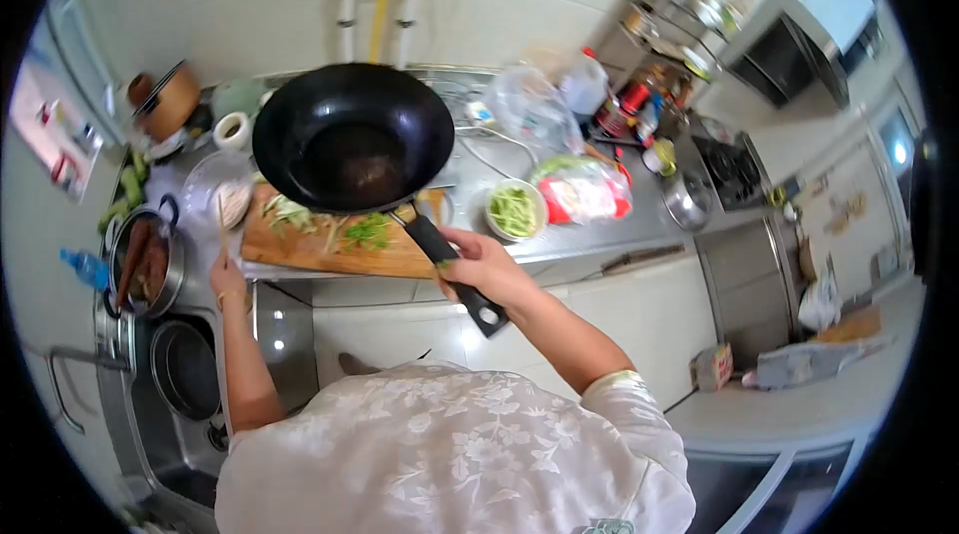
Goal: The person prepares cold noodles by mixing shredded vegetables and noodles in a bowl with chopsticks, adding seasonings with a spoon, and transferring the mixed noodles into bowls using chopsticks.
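a person in a pale floral top grips a black wok (pixel 355 129) by its handle at a kitchen counter, the right hand (pixel 486 266) with its fingers wrapped around the grip. the wok, its dark interior turned toward the camera, is above the counter and partly hides a wooden cutting board (pixel 290 252), on which chopped greens (pixel 368 230) lie. the left hand (pixel 229 279) pinches thin chopsticks (pixel 222 218) upright between its fingers, though how each finger sits cannot be told; just beyond is a clear bowl (pixel 203 174) of pale food. to the wok's right, near the counter's front edge, stands a white bowl (pixel 490 221) of sliced green vegetable (pixel 513 209). at far left, a metal pot (pixel 177 269) holds brownish pieces beside the sink (pixel 135 414).
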Available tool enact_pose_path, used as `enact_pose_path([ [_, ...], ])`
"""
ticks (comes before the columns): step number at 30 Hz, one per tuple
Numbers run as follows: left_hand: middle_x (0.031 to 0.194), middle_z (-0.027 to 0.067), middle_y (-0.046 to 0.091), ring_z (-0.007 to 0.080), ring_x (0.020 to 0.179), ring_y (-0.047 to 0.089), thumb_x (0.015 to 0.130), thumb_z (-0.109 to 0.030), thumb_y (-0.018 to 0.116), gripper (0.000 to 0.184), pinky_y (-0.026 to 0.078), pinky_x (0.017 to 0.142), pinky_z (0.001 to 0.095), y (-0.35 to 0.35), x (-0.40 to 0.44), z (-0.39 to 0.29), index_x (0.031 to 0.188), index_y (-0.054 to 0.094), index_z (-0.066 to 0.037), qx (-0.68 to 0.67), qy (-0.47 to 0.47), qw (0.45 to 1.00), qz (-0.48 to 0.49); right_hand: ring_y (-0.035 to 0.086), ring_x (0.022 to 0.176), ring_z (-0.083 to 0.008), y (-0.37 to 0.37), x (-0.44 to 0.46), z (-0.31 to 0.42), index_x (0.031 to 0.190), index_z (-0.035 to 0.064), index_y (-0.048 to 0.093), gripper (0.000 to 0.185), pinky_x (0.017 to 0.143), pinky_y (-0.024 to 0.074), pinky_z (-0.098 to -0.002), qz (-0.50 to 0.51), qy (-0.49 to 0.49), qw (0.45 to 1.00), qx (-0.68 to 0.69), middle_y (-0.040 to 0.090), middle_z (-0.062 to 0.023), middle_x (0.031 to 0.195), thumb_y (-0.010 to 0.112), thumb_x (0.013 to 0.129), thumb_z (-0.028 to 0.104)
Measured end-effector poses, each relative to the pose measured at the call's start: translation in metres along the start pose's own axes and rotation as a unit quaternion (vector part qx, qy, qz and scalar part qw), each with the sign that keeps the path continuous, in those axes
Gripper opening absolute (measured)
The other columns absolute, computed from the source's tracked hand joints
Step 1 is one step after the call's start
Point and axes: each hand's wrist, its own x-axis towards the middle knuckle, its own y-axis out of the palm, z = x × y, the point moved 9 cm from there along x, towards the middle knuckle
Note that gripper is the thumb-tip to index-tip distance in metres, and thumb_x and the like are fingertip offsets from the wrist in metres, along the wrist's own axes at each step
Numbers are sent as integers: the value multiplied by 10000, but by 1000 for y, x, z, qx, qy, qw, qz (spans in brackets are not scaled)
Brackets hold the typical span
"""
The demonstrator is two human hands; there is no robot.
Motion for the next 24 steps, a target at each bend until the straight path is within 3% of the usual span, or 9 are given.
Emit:
enact_pose_path([
  [4, 941, 163, 613, 228, 838, 571, 832, -77, 435, 290, 431, 761, 288, 37, -48, -36, 1077, 552, 24, -86, 25, 995, 40, 502, 525, -114, -81, -126, -1, 1239, -6, 392, 560, 502, 416, -233, -52, 13, 996, 69, 542, -80, 706, 513, 694, 42],
  [5, 774, 113, 592, 178, 647, 550, 834, -90, 434, 311, 458, 588, 265, 60, -51, -26, 1115, 535, -2, -186, -10, 981, 46, 501, 518, -114, -102, -155, -5, 1240, -14, 385, 558, 498, 414, -235, -81, 13, 993, 89, 540, -72, 693, 521, 701, 33],
  [8, 619, 45, 482, 111, 470, 444, 835, -116, 442, 345, 370, 381, 235, 104, -110, -96, 1167, 495, -44, -244, -209, 929, 185, 500, 513, -119, -163, -232, -14, 1232, -37, 386, 553, 499, 417, -241, -164, -15, 981, 104, 540, -75, 678, 532, 703, 22],
  [9, 561, 7, 393, 81, 398, 359, 846, -164, 443, 236, 255, 295, 209, 108, -138, -143, 1054, 522, -85, -245, -230, 926, 172, 501, 514, -121, -184, -254, -17, 1230, -38, 389, 550, 501, 419, -243, -197, -21, 974, 107, 540, -78, 676, 533, 702, 20],
  [11, 563, 6, 401, 86, 405, 377, 857, -186, 433, 127, 267, 303, 202, 146, -161, -194, 918, 505, -100, -344, -252, 877, 220, 509, 515, -131, -225, -295, -28, 1220, -42, 401, 537, 498, 426, -246, -273, -37, 953, 130, 544, -91, 671, 534, 702, 13],
  [13, 561, -1, 399, 90, 409, 391, 870, -207, 430, 150, 281, 314, 192, 185, -181, -242, 746, 428, -122, -400, -239, 839, 282, 513, 513, -136, -268, -328, -39, 1218, -43, 402, 541, 492, 428, -246, -336, -55, 929, 149, 545, -94, 670, 537, 697, 8],
  [19, 651, -18, 440, 79, 469, 401, 866, -213, 468, 97, 291, 340, 185, 284, -248, -361, 855, 488, -119, -477, -233, 762, 371, 517, 501, -140, -414, -393, -58, 1202, -49, 394, 505, 461, 429, -246, -473, -120, 854, 180, 552, -109, 705, 498, 715, 37],
  [21, 677, -28, 452, 76, 485, 407, 861, -215, 487, 130, 301, 357, 180, 320, -268, -387, 945, 518, -120, -492, -235, 743, 388, 513, 498, -139, -474, -409, -57, 1113, -55, 432, 412, 459, 430, -247, -517, -136, 827, 172, 545, -106, 692, 493, 718, 48],
  [24, 682, -31, 459, 73, 492, 414, 858, -212, 497, 125, 301, 358, 181, 378, -293, -412, 939, 522, -120, -511, -274, 717, 386, 507, 506, -137, -553, -421, -34, 1015, -40, 450, 308, 455, 421, -246, -555, -153, 800, 169, 536, -106, 705, 483, 730, 73],
])
